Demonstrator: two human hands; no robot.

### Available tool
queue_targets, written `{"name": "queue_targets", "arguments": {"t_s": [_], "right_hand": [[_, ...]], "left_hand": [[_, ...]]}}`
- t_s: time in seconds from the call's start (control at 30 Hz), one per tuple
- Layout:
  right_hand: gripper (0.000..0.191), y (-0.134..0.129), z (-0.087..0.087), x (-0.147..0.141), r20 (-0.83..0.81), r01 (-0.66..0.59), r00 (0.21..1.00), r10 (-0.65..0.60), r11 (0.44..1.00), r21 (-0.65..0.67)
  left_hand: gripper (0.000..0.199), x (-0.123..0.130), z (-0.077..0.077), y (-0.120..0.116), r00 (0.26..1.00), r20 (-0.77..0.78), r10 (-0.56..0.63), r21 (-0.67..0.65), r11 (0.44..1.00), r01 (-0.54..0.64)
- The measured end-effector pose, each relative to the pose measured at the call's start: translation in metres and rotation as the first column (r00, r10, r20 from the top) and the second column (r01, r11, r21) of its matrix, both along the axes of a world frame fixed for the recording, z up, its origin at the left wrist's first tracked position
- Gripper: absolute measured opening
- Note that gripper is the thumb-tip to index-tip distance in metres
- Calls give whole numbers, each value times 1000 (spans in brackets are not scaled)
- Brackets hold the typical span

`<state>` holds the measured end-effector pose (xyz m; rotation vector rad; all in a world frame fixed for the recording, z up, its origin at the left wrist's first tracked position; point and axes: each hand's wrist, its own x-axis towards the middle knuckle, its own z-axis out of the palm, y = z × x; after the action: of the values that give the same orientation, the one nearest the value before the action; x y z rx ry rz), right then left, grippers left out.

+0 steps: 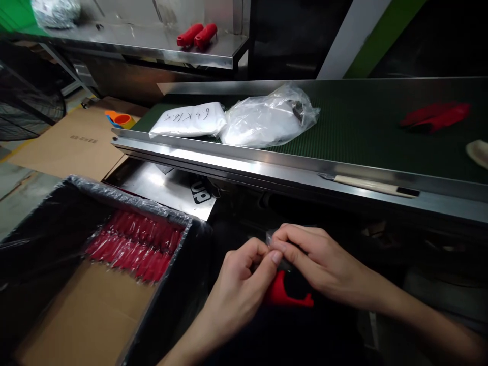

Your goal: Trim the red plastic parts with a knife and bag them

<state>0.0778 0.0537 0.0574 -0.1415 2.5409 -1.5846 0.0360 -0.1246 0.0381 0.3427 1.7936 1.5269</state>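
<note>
Both hands meet below the conveyor's metal rail, thumbs and fingertips pinched together. My left hand (247,277) and my right hand (316,254) grip a small piece of clear plastic film (270,236) between them; most of it is hidden by the fingers. Just beneath the fingers is a red plastic part (284,295), curved, with a small prong at its right end. Whether the film wraps this part cannot be made out.
A black-lined box (82,185) at lower left holds rows of wrapped red parts (133,246). On the green conveyor (354,127) lie white plastic bags (263,122) and blurred red parts (434,117). A pen-like tool (373,185) rests on the rail. Two red parts (197,36) sit on a metal shelf.
</note>
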Motion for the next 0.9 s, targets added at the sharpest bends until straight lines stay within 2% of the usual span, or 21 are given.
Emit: {"name": "queue_targets", "arguments": {"t_s": [0.1, 0.2, 0.3, 0.43, 0.5, 0.6, 0.77, 0.9], "right_hand": [[25, 10, 2, 4, 74, 73, 995, -72, 997, -6], [25, 17, 0, 9, 12, 194, 981, -195, 978, 80], [20, 17, -3, 14, -43, 235, 972, -231, 966, 107], [17, 13, -6, 15, -119, 229, 969, -217, 969, 95], [17, 13, -6, 13, -102, 197, 977, -187, 975, 102], [19, 14, -4, 11, -34, 122, 992, -119, 988, 91], [20, 17, -1, 11, 16, 85, 996, -87, 992, 90], [21, 21, -8, 15, 24, 26, 999, -32, 979, 203]], "left_hand": [[40, -3, -7, 0, 999, -36, -7, -57, 998, 4], [42, -9, -13, 0, 988, -128, 82, -122, 988, -98], [39, -14, -13, 2, 980, -167, 108, -120, 984, -129], [35, -12, -6, 6, 998, -43, -39, -94, 995, 35], [35, -10, -3, 8, 995, -45, -89, -125, 989, 83], [31, -8, -4, 10, 985, -147, -92, -168, 983, 67], [23, -4, -9, 12, 971, -193, -138, -154, 982, 109], [22, -5, -8, 12, 962, -266, -67, -165, 986, 23]]}}
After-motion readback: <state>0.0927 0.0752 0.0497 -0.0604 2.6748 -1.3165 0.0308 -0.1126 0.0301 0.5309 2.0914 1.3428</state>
